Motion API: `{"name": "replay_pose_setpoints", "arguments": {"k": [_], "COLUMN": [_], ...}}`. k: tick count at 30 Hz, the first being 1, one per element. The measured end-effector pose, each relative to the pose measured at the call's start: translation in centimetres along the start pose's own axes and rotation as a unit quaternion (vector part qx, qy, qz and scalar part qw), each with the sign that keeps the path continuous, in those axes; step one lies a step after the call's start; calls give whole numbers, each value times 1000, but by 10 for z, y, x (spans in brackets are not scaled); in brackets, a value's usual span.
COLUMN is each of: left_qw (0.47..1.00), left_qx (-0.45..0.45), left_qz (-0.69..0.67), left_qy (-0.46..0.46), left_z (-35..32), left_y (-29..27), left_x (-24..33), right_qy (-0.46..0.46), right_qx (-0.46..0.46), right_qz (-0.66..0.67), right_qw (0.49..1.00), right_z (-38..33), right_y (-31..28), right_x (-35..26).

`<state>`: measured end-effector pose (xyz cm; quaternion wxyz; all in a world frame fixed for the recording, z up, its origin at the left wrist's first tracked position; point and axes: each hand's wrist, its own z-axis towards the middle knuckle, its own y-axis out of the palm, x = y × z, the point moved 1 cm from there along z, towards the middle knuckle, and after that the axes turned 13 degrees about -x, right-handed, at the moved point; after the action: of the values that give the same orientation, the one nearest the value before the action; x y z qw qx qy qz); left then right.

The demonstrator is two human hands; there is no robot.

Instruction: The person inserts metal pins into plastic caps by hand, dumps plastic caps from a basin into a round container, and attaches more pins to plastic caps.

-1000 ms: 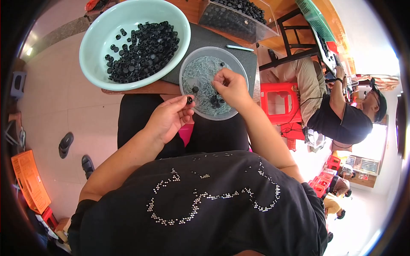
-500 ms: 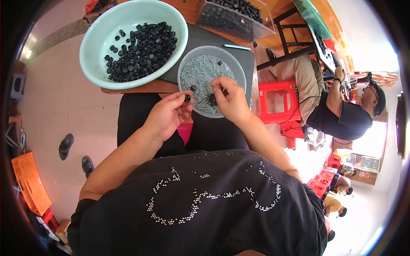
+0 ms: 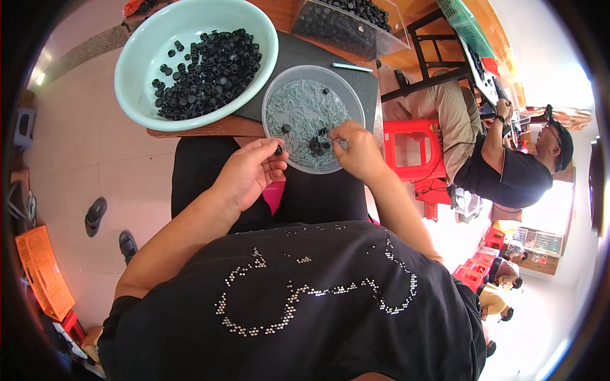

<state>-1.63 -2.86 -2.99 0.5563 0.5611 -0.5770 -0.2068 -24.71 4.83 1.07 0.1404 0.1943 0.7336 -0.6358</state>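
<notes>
Left hand (image 3: 244, 170): grip pinching a cap (image 3: 278, 150) at the tub's (image 3: 349, 96) near-left rim.
Right hand (image 3: 359, 152) hides part of the tub's right rim, beside loose caps (image 3: 316, 147); cannot tell if its grip pinches anything. Pins (image 3: 295, 105) in tub; basin (image 3: 141, 70) of caps left; pen (image 3: 351, 67) on mat (image 3: 293, 51), clear bin (image 3: 340, 32) far; red stool (image 3: 413, 170) right.

smooth, glossy plastic is seen in mint basin (image 3: 136, 73), translucent plastic in tub (image 3: 351, 95). metal is suggested by thin pins (image 3: 289, 105), matt plastic by black caps (image 3: 219, 79).
</notes>
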Motion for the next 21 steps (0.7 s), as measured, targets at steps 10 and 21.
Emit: {"name": "replay_pose_setpoints", "arguments": {"k": [10,21], "left_qw": [998,998], "left_qx": [-25,-12], "left_qz": [32,54], "left_qy": [-41,-28], "left_z": [-1,-3], "left_y": [4,10], "left_x": [-6,-6], "right_qy": [-31,-20], "right_qx": [-16,36], "right_qz": [-84,161], "right_qw": [996,986], "right_z": [16,10], "right_y": [21,9], "right_x": [-13,-44]}}
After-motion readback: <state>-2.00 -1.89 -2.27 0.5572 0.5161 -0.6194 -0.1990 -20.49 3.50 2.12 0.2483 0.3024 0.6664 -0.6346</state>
